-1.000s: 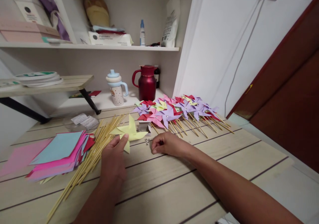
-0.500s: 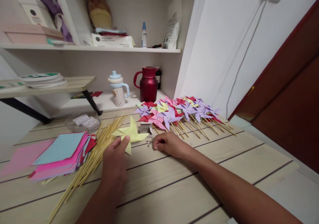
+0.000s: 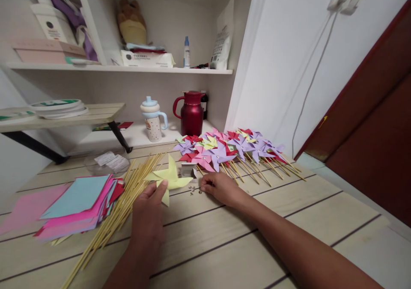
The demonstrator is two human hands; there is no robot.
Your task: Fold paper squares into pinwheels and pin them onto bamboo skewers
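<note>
A yellow paper pinwheel (image 3: 171, 177) with folded blades is pinched between the thumb and fingers of my left hand (image 3: 150, 203), just above the table. My right hand (image 3: 221, 187) rests on the tabletop with its fingers drawn together, a tiny metal thumbtack (image 3: 200, 191) showing at the fingertips. Beside them lie several more small thumbtacks (image 3: 192, 189). Behind these stands a small open grey box (image 3: 189, 171). Finished-looking pinwheels on sticks (image 3: 218, 153), in purple, pink, red and yellow, are heaped beyond my right hand.
Left of my left hand lie loose bamboo sticks (image 3: 120, 210) and a stack of coloured paper (image 3: 77, 197). A clear plastic container (image 3: 107, 162) sits behind. Further back stand a light-coloured cup (image 3: 153, 124), a red thermos jug (image 3: 192, 115) and a small raised shelf (image 3: 105, 110).
The view has tilted up slightly, so everything sits lower. My right fingers have drawn a little away from the loose thumbtacks, with one now visible at their tips. My left hand still holds the pinwheel.
</note>
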